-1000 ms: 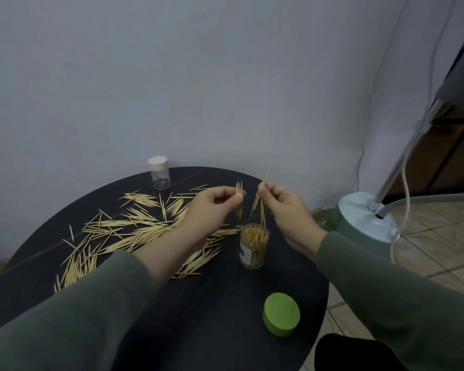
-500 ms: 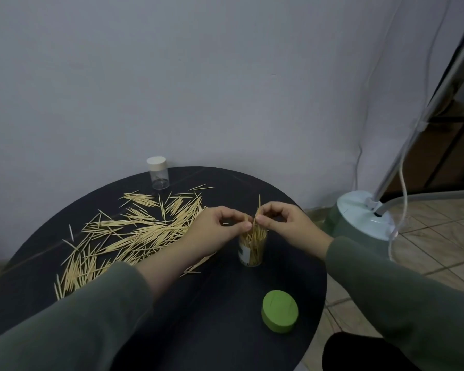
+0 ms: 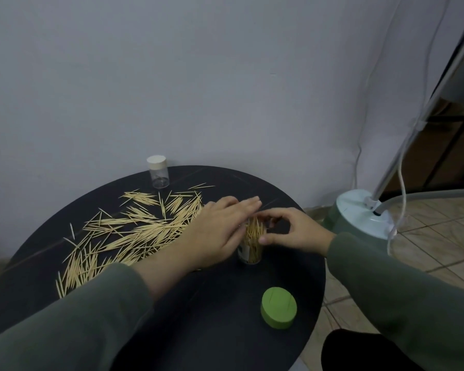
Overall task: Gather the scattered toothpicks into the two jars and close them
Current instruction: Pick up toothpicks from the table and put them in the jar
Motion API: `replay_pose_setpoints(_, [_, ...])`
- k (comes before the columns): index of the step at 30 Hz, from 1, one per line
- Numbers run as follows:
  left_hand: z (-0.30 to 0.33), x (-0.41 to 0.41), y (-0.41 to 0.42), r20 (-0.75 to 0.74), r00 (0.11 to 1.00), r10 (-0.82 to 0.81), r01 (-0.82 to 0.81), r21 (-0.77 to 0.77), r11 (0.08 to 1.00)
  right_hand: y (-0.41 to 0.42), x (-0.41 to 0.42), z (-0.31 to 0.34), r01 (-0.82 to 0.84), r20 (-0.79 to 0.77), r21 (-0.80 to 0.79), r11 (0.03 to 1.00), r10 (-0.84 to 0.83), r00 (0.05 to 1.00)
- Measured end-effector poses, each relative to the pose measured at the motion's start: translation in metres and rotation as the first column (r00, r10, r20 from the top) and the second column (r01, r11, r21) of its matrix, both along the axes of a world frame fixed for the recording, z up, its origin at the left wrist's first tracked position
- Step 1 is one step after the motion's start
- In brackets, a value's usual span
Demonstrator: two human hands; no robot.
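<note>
Both hands have dropped from a raised two-handed pinch of a small bundle to the mouth of the near jar (image 3: 251, 246) at frame centre: the left hand (image 3: 220, 231) now lies flat with straight fingers together across the sticks standing in it, while the right hand (image 3: 292, 231) curls thumb and forefinger round its rim. That jar looks packed, with tips bristling above the glass, and its green lid (image 3: 279, 311) waits on the table (image 3: 225, 330) at lower centre, well apart from it. Most of the scattered toothpicks (image 3: 134, 231) lie fanned over the left half of the dark top, so the task seems barely begun. A second jar (image 3: 158, 172), small, clear and capped in white, stands at the table's far edge, upper left of the pile. Pressing down on a tall, narrow, crowded jar could tip it or snap protruding sticks, and any that stand proud of the rim would likely stop the lid from seating. Sweeping the left sleeve (image 3: 65, 322) back over the pile might push loose sticks off the near edge.
</note>
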State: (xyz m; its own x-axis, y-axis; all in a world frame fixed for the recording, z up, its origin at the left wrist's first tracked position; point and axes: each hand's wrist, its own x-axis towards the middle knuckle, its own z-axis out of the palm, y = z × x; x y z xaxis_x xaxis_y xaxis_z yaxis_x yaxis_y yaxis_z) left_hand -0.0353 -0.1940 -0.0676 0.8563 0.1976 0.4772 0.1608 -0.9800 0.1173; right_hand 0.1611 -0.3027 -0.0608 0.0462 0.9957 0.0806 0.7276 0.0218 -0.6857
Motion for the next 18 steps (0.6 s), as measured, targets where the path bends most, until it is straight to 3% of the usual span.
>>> replay_pose_setpoints(3, [-0.002,-0.001,0.001,-0.077,0.995,-0.068,0.078,0.134,0.988,0.003,-0.003,-0.002,-0.013,0.068,-0.018,1.000,0.015,0.998])
replay_pose_setpoints(7, [-0.001,-0.003,0.007,-0.065,0.992,-0.107,0.117,0.177,0.977,0.005,-0.002,-0.004,-0.005,0.073,-0.026,1.000,0.006,0.997])
replay_pose_setpoints(11, [0.001,-0.008,0.014,-0.018,0.998,-0.056,0.058,0.107,0.993,0.007,-0.002,-0.003,0.020,0.085,-0.049,0.999,-0.016,0.996])
replay_pose_setpoints(15, [-0.002,-0.008,0.018,-0.116,0.988,-0.105,0.117,0.096,0.989,0.007,-0.002,0.000,0.011,0.075,-0.091,0.996,-0.004,0.997])
replay_pose_setpoints(18, [-0.001,-0.007,0.016,0.009,0.997,-0.071,0.071,-0.063,0.995,0.009,0.006,-0.003,-0.040,0.138,-0.192,0.981,0.067,0.988])
